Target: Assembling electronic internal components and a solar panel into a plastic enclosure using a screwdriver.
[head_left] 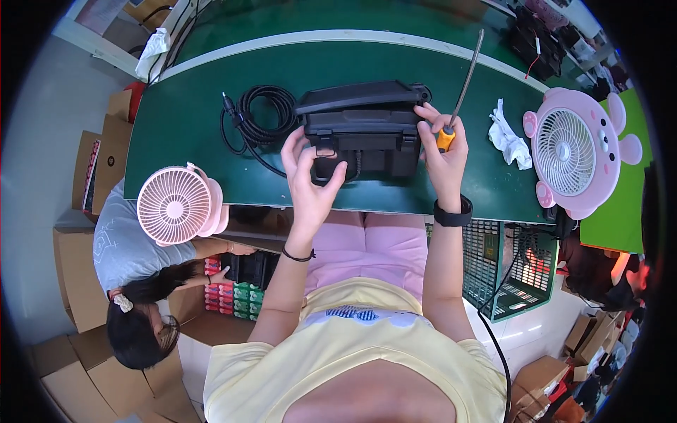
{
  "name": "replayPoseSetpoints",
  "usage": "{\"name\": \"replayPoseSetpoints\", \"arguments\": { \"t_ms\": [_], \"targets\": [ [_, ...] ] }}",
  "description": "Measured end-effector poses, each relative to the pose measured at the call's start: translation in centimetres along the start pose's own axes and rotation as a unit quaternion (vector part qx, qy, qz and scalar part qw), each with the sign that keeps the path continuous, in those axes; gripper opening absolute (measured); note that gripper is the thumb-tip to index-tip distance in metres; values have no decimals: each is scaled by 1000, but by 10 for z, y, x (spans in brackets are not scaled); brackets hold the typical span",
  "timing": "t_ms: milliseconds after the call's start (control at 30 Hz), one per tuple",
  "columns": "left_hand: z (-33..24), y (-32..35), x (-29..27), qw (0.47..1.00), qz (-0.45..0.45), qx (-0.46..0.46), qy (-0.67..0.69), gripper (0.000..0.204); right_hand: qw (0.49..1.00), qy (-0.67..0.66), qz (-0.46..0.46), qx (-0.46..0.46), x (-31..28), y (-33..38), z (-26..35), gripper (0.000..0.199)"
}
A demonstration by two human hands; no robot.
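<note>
A black plastic case [370, 121] with a lid and front latches lies on the green table in front of me; its lid looks slightly raised. My left hand [312, 180] is at the case's left front corner, fingers curled against the latch there and thumb below. In my right hand [446, 146] is a screwdriver [465, 84], its yellow handle in the palm and its long shaft pointing up and away. The fingertips of that hand also touch the case's right end. From the case's front runs a black cable, and a coiled black cable [268, 109] with a plug lies to its left.
A pink fan [175, 204] stands at the table's left edge, a pink animal-shaped fan [568, 151] at the right. White crumpled tissue [509, 137] lies near the right fan. Below are a green crate [511, 271] and cardboard boxes [92, 381]. At left a co-worker [141, 240] reaches into a box.
</note>
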State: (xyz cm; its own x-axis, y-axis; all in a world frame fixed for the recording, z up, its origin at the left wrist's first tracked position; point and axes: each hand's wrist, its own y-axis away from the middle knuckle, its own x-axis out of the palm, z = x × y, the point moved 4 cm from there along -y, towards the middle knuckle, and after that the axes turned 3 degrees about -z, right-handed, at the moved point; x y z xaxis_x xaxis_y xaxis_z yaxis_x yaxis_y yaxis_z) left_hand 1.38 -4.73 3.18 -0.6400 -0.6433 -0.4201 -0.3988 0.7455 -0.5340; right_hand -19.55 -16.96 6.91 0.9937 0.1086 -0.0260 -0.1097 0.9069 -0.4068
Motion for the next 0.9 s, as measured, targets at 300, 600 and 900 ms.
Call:
{"name": "replayPoseSetpoints", "arguments": {
  "t_ms": [300,600,900],
  "targets": [
    [4,-11,4,996,-39,45,72,43,1000,-8,6,-11,3,1,1,21],
    [8,-8,12,992,-66,23,109,51,994,-9,-108,16,-3,31,-2,28],
    [5,-19,1,995,-40,-20,91,56,990,97,-102,-27,-2,40,-15,38]
  ]
}}
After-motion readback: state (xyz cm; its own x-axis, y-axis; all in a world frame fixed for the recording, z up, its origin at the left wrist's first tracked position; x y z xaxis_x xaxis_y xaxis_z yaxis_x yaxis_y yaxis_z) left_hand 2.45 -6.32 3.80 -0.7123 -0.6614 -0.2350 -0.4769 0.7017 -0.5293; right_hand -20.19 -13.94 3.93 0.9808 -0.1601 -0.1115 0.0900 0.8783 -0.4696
